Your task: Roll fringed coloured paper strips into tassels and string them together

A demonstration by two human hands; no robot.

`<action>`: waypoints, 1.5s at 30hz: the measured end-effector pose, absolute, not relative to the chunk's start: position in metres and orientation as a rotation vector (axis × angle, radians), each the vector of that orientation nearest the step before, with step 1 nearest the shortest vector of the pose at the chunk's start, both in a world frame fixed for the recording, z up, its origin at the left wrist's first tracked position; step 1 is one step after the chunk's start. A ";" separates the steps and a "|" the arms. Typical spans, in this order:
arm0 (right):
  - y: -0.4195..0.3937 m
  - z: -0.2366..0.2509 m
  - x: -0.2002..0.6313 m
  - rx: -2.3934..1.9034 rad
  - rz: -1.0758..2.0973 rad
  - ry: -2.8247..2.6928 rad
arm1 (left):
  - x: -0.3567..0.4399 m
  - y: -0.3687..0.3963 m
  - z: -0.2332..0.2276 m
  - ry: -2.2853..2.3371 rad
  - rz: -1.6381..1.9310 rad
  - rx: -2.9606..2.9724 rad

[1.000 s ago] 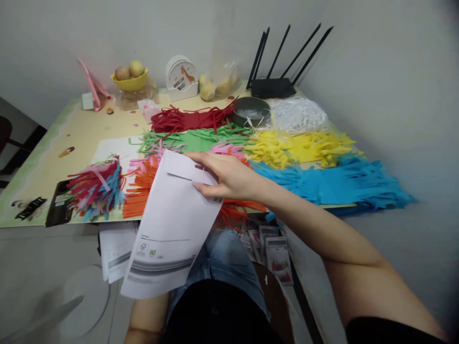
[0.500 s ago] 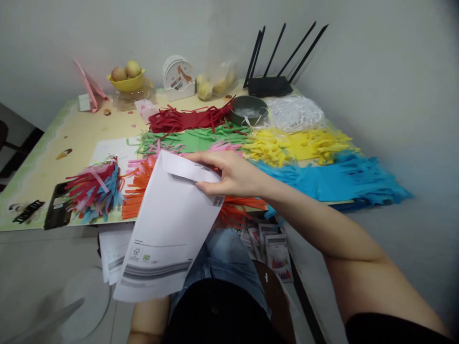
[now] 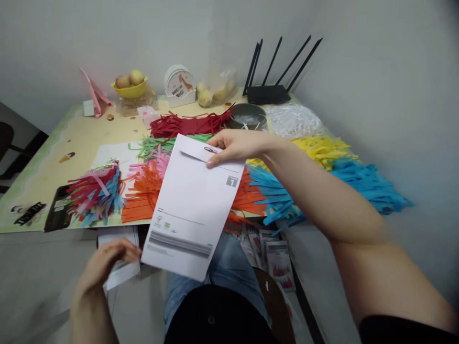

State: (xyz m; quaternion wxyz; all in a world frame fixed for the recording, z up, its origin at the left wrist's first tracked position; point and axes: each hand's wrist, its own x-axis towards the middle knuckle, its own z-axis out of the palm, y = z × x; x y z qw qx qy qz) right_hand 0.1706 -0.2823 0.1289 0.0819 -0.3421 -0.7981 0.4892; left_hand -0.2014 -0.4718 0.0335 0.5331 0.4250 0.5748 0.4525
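Observation:
My right hand (image 3: pixel 234 145) pinches the flap end of a white paper envelope (image 3: pixel 193 200) between thumb and fingers. Small print, a grey square with a 1 and dark stripes mark the side facing me. The envelope hangs tilted over my lap and the table's front edge. At lower left, my left hand (image 3: pixel 111 255) has its fingers loosely bent, with the tips by the envelope's lower left corner; whether they touch it I cannot tell. Behind the envelope lie orange tissue fringes (image 3: pixel 139 203), partly hidden.
Red (image 3: pixel 190 123), yellow (image 3: pixel 319 150) and blue fringes (image 3: pixel 362 186) cover the table, with a mixed tassel bundle (image 3: pixel 96 193) at left. A phone (image 3: pixel 59 210) lies by the front edge. Farther back stand a green bowl (image 3: pixel 247 114), a black router (image 3: pixel 268 94) and a yellow fruit bowl (image 3: pixel 131 90).
The envelope has moved up and right, turning more squarely toward me, with my right hand still on it. My left hand has come out from beneath it to its lower left corner.

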 end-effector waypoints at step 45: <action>-0.255 0.085 0.075 -0.749 1.748 -2.593 | -0.129 -0.350 0.063 1.368 0.887 1.108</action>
